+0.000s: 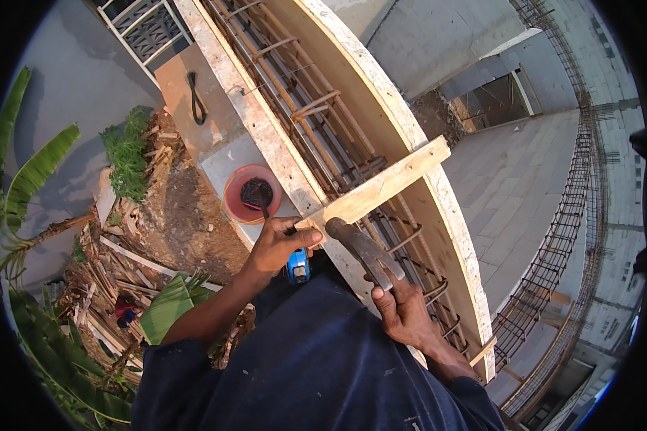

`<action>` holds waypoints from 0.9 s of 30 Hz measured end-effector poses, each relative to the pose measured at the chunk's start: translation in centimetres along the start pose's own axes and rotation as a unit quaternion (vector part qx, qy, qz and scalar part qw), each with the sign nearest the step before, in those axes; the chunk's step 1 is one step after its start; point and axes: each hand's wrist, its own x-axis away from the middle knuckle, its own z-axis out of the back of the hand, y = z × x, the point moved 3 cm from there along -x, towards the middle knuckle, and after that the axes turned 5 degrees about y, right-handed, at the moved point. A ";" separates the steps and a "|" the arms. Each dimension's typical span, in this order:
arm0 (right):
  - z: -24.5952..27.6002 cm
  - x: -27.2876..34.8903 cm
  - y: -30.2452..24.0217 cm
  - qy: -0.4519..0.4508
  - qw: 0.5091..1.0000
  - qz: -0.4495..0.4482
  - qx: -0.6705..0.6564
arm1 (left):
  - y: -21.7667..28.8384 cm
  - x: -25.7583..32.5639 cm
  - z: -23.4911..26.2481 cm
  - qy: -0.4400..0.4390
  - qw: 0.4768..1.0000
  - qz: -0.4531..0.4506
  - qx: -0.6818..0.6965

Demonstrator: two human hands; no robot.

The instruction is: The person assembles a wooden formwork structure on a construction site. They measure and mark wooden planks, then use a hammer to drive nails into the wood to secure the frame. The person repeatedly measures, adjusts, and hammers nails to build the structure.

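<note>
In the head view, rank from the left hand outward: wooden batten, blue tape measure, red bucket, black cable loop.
1. Wooden batten: left hand pinches its near end.
2. Blue tape measure: just below the hand.
3. Red bucket: beyond, on the slab.
4. Black cable loop: farthest, up top.

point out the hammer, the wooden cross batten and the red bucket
hammer [363,250]: head view, on the handle above the right hand's grip.
wooden cross batten [384,185]: head view, mid-length on its top face, over the rebar.
red bucket [231,205]: head view, on the left inner wall near the rim.
</note>
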 end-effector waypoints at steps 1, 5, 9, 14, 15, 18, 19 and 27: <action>0.1 0.3 -0.2 0.019 1.000 0.017 -0.008 | 0.0 0.0 0.0 -0.003 1.000 -0.004 -0.002; 0.7 2.0 -1.3 0.114 0.989 0.058 -0.074 | -0.1 -0.2 0.1 -0.013 1.000 -0.008 0.006; 0.8 1.8 -2.6 0.177 0.950 0.230 -0.116 | -0.4 -0.3 0.2 -0.008 1.000 -0.011 0.003; 0.3 -0.5 -1.1 0.055 0.997 0.016 0.056 | -0.5 -0.4 0.1 -0.021 0.999 -0.037 0.019; 0.7 0.3 -1.7 0.106 0.991 0.075 0.037 | -0.5 -0.5 0.2 -0.020 0.999 -0.027 0.003; 2.1 2.6 -2.9 0.210 0.951 0.214 -0.070 | -0.6 -0.6 0.5 -0.011 0.999 -0.025 -0.016; 2.2 2.9 -3.1 0.206 0.938 0.231 -0.155 | -0.6 -0.7 0.5 -0.017 0.999 -0.032 -0.016; 1.3 -1.1 -2.7 0.061 0.989 0.061 0.121 | -0.7 -0.3 0.2 -0.033 0.997 -0.060 0.018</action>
